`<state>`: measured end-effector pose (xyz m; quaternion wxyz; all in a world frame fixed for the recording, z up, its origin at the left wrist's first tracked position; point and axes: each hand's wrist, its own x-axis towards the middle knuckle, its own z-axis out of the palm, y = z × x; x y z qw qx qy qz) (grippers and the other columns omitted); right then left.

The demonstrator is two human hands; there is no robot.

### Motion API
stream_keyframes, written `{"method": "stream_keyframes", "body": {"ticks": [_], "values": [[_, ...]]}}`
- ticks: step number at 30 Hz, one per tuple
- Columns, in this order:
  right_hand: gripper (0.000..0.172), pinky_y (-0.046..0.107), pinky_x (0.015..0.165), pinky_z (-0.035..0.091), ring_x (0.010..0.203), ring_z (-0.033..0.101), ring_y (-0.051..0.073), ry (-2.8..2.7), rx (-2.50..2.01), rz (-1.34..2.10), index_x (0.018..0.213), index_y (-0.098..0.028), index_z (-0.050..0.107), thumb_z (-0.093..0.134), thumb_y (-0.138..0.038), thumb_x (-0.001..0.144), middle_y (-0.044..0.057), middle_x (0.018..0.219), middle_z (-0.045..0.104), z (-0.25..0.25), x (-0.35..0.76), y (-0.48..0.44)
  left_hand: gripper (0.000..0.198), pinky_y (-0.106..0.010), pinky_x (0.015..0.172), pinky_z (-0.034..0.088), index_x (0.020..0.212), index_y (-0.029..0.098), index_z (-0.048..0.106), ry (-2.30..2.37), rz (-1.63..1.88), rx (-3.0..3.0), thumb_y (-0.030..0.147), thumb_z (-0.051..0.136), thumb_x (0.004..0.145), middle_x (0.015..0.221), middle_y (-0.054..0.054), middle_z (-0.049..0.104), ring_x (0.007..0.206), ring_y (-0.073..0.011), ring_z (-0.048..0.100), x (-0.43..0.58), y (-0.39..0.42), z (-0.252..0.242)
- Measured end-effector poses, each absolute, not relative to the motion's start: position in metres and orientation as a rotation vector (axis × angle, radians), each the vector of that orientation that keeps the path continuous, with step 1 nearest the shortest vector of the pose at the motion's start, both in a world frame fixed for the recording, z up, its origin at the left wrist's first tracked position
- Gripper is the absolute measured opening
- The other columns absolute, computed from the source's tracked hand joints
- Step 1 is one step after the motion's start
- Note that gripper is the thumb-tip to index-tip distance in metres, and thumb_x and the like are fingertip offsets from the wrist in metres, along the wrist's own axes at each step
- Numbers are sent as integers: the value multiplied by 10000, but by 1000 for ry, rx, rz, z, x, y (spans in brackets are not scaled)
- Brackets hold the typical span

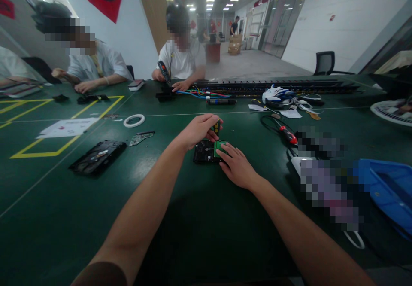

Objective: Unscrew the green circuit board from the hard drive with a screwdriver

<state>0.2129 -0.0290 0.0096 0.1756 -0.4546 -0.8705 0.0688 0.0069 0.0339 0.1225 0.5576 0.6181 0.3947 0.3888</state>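
A black hard drive (pixel 203 153) lies flat on the green table in front of me, with a green circuit board (pixel 219 147) on its right part. My left hand (pixel 202 132) is closed around the short yellow-and-dark handle of a screwdriver (pixel 216 127), held upright over the board's back edge. Its tip is too small to make out. My right hand (pixel 238 163) rests with its fingers spread on the board and the drive's right side. Left of them sit a larger black casing (pixel 98 157) and a loose circuit board (pixel 141 137).
A white tape roll (pixel 134 120) and paper sheets (pixel 67 127) lie to the left. Several cables, gloves (pixel 278 95), a red-black screwdriver (pixel 288 135) and a blue bin (pixel 386 191) are to the right. Across the table, a person (pixel 180 60) holds a power screwdriver (pixel 164 71).
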Motion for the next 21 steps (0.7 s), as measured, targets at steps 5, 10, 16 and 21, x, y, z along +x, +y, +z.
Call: {"method": "stream_keyframes", "body": {"ticks": [5, 10, 16, 21], "values": [[498, 621, 1246, 303, 1589, 278, 319, -2473, -1287, 178, 1541, -240, 513, 477, -336, 1054, 121, 1664, 420, 10, 213, -29, 250, -229, 603, 551, 1059, 184, 679, 938, 903, 1495, 388, 535, 1051, 1010, -86, 717, 679, -116, 699, 7, 35, 121], [499, 613, 1243, 312, 1585, 285, 330, -2477, -1299, 182, 1538, -214, 520, 487, -325, 1053, 136, 1666, 416, 9, 213, -28, 245, -227, 573, 536, 1040, 168, 671, 968, 930, 1502, 386, 558, 1046, 927, -73, 709, 646, -118, 692, 8, 34, 121], [490, 600, 1246, 310, 1583, 290, 325, -2481, -1300, 173, 1527, -210, 533, 491, -300, 1047, 137, 1661, 424, 9, 213, -29, 212, -227, 559, 525, 972, 139, 654, 1029, 959, 1529, 314, 561, 1046, 859, -72, 700, 617, -117, 680, 10, 35, 122], [487, 611, 1251, 293, 1588, 279, 322, -2468, -1306, 184, 1528, -229, 534, 484, -313, 1050, 129, 1665, 417, 9, 213, -28, 190, -239, 572, 528, 923, 146, 635, 1028, 964, 1508, 290, 581, 1035, 892, -93, 716, 624, -118, 685, 10, 34, 124]]}}
